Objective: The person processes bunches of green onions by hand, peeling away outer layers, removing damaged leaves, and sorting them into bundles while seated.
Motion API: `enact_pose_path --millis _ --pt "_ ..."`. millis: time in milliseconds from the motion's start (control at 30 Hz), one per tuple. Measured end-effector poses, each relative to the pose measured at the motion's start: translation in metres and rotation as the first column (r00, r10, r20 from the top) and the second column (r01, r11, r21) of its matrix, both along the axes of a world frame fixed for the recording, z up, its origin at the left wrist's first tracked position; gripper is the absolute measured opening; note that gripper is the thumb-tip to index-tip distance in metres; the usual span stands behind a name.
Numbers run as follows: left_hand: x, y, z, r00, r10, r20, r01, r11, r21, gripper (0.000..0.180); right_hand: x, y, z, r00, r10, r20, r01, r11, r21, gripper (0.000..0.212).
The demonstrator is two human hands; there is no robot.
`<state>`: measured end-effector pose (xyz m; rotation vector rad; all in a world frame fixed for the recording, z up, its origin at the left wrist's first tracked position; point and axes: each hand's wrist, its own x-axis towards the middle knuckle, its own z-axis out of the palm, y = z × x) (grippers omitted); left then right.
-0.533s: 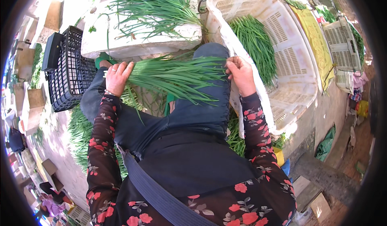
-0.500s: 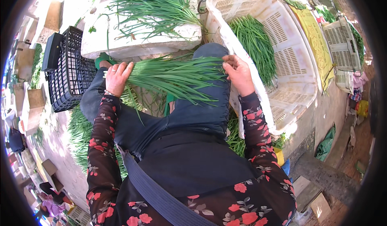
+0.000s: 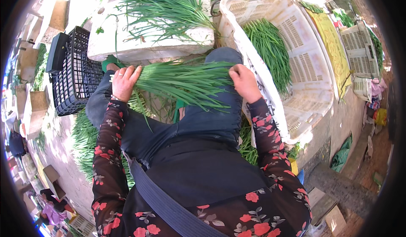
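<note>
A bunch of green Chinese chives [image 3: 182, 79] lies across above my lap, its leaf tips fanning out over my right thigh. My left hand [image 3: 125, 84] is closed round the stem end of the bunch, a ring on one finger. At the other end, my right hand [image 3: 244, 84] has its fingers pinched together at the leaf tips. The pinched leaves are mostly hidden by the fingers. More loose chives [image 3: 169, 15] lie on a white foam block [image 3: 148, 48] in front of my knees.
A white plastic crate [image 3: 306, 91], lined along one side, holds laid chives [image 3: 268, 46] on my right. To the left stands a black mesh crate [image 3: 72, 74] with a dark box on its rim. Chives [image 3: 84, 148] also cover the ground beside my left leg.
My right hand has drawn slightly left and down along the leaf tips, and its fingers have closed with the back of the hand turned up. My left hand keeps its hold.
</note>
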<state>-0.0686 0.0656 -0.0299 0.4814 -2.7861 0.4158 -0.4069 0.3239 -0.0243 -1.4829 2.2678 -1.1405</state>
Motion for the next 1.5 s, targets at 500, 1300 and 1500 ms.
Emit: enact_pose_path --millis 500,1300,1500 --pt "0.004 -0.001 0.014 0.994 0.046 -0.098 -0.045 0.999 0.013 0.049 -0.021 -0.063 0.058 0.739 0.081 0.669 -0.223 0.966 0.131 0.021" --pt "0.264 0.098 0.075 0.722 0.687 -0.078 -0.691 0.711 -0.134 0.064 0.146 -0.139 0.048 0.417 0.295 0.860 -0.669 0.740 0.071 0.025" --pt "0.269 0.095 0.075 0.720 0.691 -0.066 -0.692 0.706 -0.149 0.057 0.189 -0.140 0.032 0.281 0.263 0.923 -0.743 0.668 0.036 0.019"
